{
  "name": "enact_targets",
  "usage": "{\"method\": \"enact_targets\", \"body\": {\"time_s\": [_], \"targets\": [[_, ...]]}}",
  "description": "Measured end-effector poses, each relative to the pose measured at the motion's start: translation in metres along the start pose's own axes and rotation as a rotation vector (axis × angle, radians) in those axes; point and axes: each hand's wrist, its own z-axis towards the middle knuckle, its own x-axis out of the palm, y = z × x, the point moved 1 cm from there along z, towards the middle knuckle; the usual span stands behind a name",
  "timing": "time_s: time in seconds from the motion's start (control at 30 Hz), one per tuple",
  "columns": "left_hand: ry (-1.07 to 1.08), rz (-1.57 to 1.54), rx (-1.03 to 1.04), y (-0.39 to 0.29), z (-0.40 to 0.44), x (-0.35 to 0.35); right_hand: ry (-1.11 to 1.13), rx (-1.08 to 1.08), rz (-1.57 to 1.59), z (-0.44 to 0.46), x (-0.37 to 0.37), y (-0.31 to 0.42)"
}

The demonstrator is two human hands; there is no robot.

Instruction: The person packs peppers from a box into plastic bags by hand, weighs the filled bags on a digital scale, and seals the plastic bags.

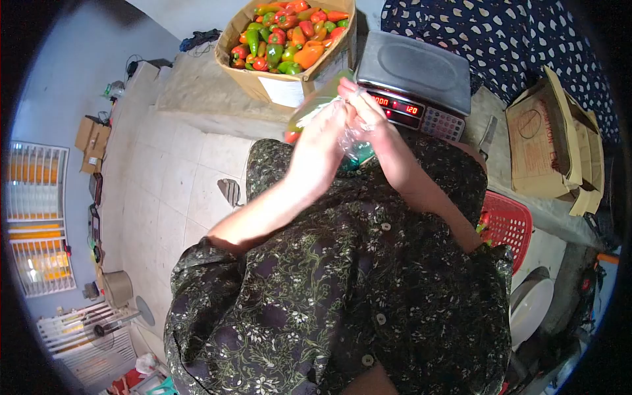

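Note:
In front of my chest, both hands meet on a clear plastic bag [356, 146] with a teal-green patch at its lower end. My left hand [320, 141] is closed round the gathered plastic. My right hand [372, 118] presses against it from the other side, its fingers held together and pointing up. Past my left hand, the bag's blurred filled part shows green, with a red bit at its lower end, apparently peppers. Just beyond my hands stands a digital weighing scale [415, 72] with a metal pan and lit red digits.
A cardboard box [263, 84] full of red, green and orange peppers [289, 39] stands at the back. To the right are a knife [488, 136], an opened carton [536, 141], a red perforated basket [515, 224] and a pale basin [532, 309].

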Motion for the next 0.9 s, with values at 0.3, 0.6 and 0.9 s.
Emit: {"method": "enact_targets", "body": {"time_s": [0.3,0.6,0.9], "targets": [[0.295,1.449,0.983,0.019,0.035,-0.046,0.252,-0.091,0.930,-0.002,-0.025,-0.011],[0.367,1.672,0.660,0.000,0.050,-0.041,-0.004,-0.014,-0.378,-0.014,-0.045,-0.046],[-0.027,1.457,0.549,0.027,0.043,-0.027,0.144,0.076,-0.627,-0.032,-0.023,-0.083]]}}
